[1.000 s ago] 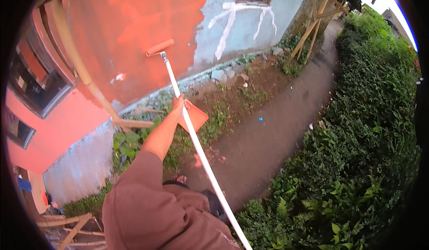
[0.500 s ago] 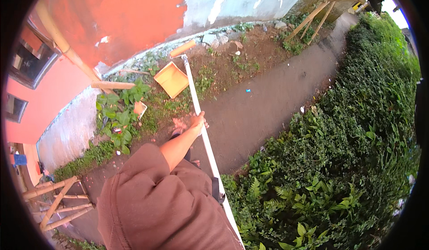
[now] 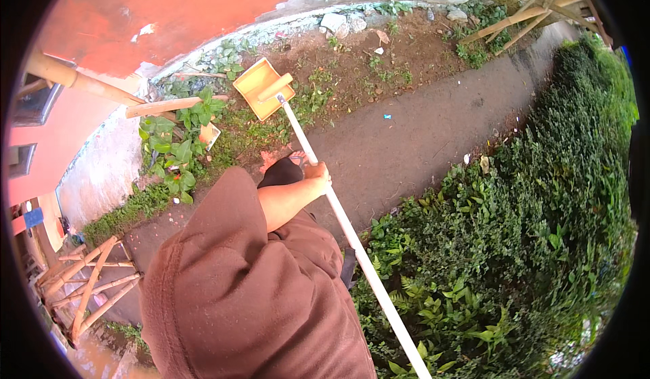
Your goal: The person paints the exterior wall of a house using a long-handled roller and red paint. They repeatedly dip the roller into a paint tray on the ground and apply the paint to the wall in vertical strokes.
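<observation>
My left hand grips a long white pole about a third of the way down from its far end. The pole runs from the lower right up to a paint roller with an orange sleeve. The roller lies in a square orange paint tray on the ground among weeds below me. My brown sleeve fills the lower left. My right hand is out of sight, and the pole's near end leaves the picture at the bottom.
An orange-painted wall with a bare grey base rises on the left. Bamboo poles lean against it, and a bamboo frame stands lower left. A dirt path runs past a thick green hedge.
The roller has come down off the orange wall and now rests in the tray on the ground. My hand slid along the pole, and my view tipped downward.
</observation>
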{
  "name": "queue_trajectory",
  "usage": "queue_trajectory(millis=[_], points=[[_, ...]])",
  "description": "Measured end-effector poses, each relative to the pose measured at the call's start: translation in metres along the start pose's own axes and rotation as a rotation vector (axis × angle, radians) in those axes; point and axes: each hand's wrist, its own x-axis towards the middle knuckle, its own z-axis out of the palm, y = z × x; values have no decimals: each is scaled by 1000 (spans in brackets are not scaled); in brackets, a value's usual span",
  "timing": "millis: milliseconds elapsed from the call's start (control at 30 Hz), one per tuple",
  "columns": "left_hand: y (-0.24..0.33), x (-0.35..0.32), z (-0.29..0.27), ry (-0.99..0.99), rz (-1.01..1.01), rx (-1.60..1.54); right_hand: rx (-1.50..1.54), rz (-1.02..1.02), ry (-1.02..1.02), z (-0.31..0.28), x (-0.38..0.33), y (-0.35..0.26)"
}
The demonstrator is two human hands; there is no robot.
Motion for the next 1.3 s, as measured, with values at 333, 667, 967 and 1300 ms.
queue_trajectory(millis=[333, 667, 967, 1300], points=[[82, 26, 36, 60, -242, -166, -116, -90, 160, -221, 24, -121], [105, 76, 47, 43, -312, -178, -153, 79, 200, -311, 26, -131], [156, 158, 32, 33, -207, -206, -180, -278, 396, -323, 16, -177], [222, 213, 10, -21, -184, -144, -32, -521, 608, -299, 10, -162]])
